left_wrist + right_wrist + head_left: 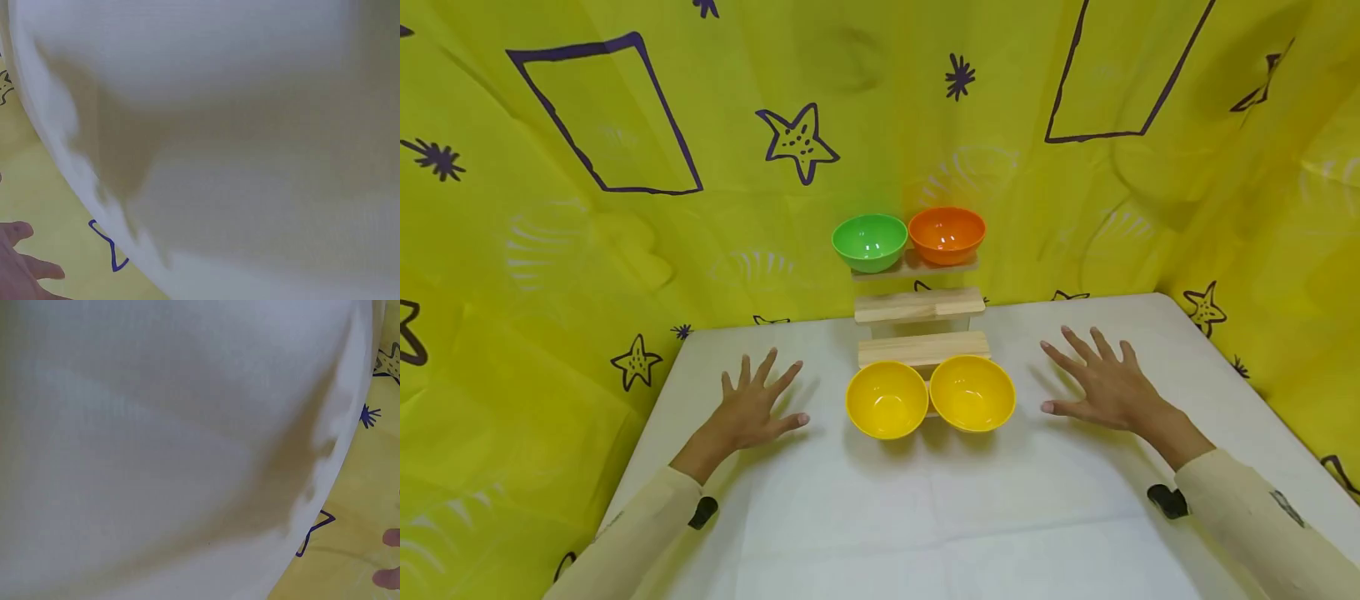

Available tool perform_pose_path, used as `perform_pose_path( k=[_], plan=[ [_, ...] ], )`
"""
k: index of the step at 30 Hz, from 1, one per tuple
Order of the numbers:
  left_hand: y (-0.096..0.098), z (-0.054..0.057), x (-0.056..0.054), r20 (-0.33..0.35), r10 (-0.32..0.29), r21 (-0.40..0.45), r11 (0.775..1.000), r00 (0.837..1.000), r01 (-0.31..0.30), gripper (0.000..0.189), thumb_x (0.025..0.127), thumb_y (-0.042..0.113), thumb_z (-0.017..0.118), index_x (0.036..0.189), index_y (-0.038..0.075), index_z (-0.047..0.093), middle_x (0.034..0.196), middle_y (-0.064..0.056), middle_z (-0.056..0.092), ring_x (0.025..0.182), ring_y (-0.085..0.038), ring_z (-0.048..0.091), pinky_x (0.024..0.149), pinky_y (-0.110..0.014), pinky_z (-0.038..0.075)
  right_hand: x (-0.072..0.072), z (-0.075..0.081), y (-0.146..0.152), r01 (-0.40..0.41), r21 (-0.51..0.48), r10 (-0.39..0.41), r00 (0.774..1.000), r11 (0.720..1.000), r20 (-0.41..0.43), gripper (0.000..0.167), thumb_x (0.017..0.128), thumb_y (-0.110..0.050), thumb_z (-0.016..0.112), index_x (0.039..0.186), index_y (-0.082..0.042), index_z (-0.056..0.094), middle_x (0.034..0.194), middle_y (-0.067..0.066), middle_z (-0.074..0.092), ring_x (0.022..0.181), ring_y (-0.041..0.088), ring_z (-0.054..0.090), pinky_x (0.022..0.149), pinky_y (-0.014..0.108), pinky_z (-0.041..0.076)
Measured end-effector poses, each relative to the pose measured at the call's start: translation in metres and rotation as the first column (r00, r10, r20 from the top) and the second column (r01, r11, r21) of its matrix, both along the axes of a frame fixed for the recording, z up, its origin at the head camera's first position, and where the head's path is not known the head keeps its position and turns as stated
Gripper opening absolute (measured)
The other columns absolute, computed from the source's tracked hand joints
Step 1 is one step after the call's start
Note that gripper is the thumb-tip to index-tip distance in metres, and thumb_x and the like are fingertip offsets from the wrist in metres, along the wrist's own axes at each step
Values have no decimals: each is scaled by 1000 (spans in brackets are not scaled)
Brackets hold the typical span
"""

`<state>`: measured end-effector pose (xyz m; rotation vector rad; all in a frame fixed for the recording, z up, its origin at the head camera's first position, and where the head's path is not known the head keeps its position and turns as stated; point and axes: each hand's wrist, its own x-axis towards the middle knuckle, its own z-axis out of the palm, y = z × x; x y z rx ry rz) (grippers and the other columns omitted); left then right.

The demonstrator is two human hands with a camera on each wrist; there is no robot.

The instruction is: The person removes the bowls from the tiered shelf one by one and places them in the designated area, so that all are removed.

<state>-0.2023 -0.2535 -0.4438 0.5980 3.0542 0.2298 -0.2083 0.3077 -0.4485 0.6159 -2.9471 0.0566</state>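
Observation:
My left hand (751,414) hovers over the white table with its fingers spread, left of the bowls and holding nothing. On the other side my right hand (1105,387) is spread the same way, also holding nothing. Two yellow bowls, the left one (887,401) and the right one (972,394), sit side by side at the lowest level of a stepped wooden stand (919,306). A green bowl (870,242) and an orange bowl (947,236) stand on its top step. In the left wrist view, part of the left hand (25,265) shows at the corner.
The white tabletop (925,517) carries the stand near its back edge. A yellow cloth (737,225) with dark stars and outlines hangs behind and at both sides. Two bare wooden steps lie between the upper and lower bowls.

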Motion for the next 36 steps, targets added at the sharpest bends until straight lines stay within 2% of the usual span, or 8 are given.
perform_pose_path(
  k=[5,9,13,18,22,26,30,36],
  plan=[
    [3,-2,-1,-20,-21,13,1000,1000,21,85,91,67,57,160,27,27,166,-20,16,145,-61,14,107,-83,9,4,1,-3,-27,-52,27,1000,998,-5,94,82,-71,66,157,-22,35,160,20,34,138,51,37,101,69,36],
    [7,-1,-1,-54,-37,45,998,998,40,84,91,64,59,159,24,30,164,-18,25,147,-53,23,110,-79,11,7,5,-6,-25,-115,28,999,993,19,92,83,-69,68,154,-18,40,156,18,39,130,45,48,82,63,50],
    [12,0,0,-80,-51,92,994,995,58,83,91,59,63,158,19,34,161,-16,35,144,-47,33,112,-74,15,9,9,-10,4,-190,9,998,982,68,88,83,-68,68,152,-19,42,153,14,44,122,38,59,70,59,52],
    [16,0,-3,-114,-81,178,979,990,100,76,92,51,67,154,15,40,154,-15,45,138,-44,43,111,-68,23,12,13,-14,3,-299,35,992,954,122,82,85,-60,72,150,-19,43,145,10,51,106,28,68,69,52,54],
    [19,2,-7,-102,-100,262,957,990,124,70,93,46,68,151,14,44,150,-14,49,135,-42,47,108,-66,31,15,16,-18,-9,-393,77,985,919,157,78,87,-51,75,151,-18,43,141,12,55,102,26,67,71,41,56],
    [22,4,-10,-33,-96,337,936,995,102,69,95,44,67,152,15,43,151,-12,49,135,-38,49,109,-64,35,16,16,-23,-36,-482,129,978,875,162,73,88,-39,78,150,-17,44,143,11,54,99,22,67,73,34,56],
    [27,7,-13,31,-105,442,893,994,81,69,94,39,70,152,12,43,149,-13,51,131,-36,53,109,-60,39,17,14,-27,-67,-583,206,963,810,175,69,90,-25,77,149,-13,44,148,14,50,96,16,67,71,29,56],
    [34,7,-20,34,-118,526,846,992,83,65,94,33,71,149,9,46,143,-13,57,126,-34,58,107,-57,43,19,14,-32,-90,-691,300,935,717,190,68,90,-12,75,150,-11,43,145,20,51,92,7,66,68,29,57]
  ],
)
